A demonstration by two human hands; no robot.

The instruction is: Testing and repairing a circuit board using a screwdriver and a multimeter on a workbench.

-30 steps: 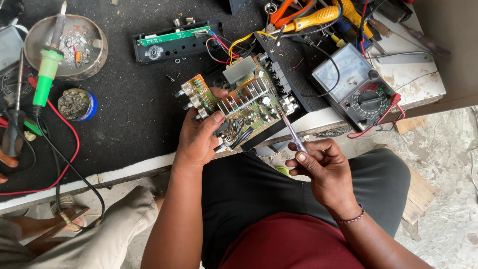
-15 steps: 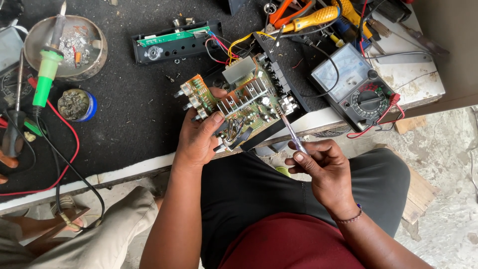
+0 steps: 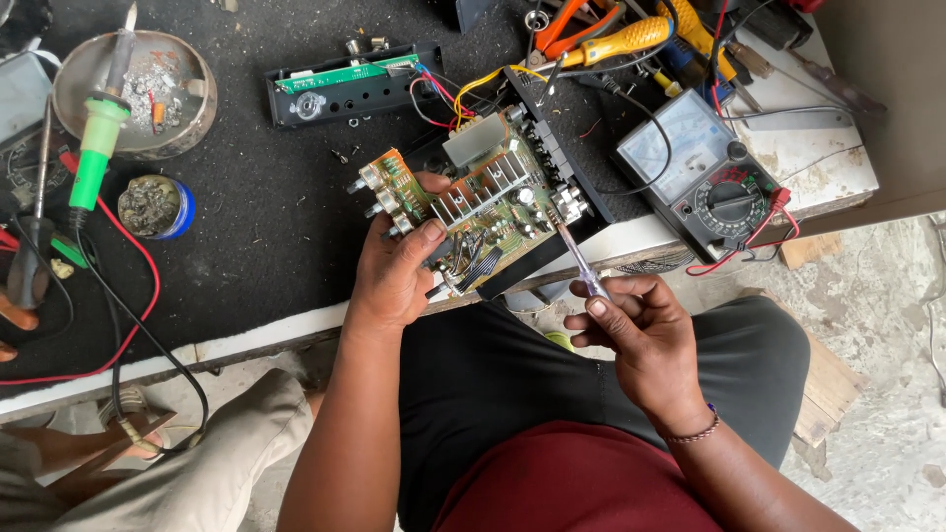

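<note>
One circuit board (image 3: 473, 202), one screwdriver (image 3: 579, 264), one multimeter (image 3: 705, 182)

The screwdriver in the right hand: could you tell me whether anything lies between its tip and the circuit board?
Nothing visible does. The right hand holds the screwdriver with its tip already at the edge of the circuit board, which the left hand grips.

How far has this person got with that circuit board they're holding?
Already done: the green circuit board is out in the open, lifted off the black mat, its coloured wires running to a black panel. In hand: the left hand holds the board while the right hand puts a slim screwdriver to its edge. Left: the board sits loose, not closed in any case.
</note>
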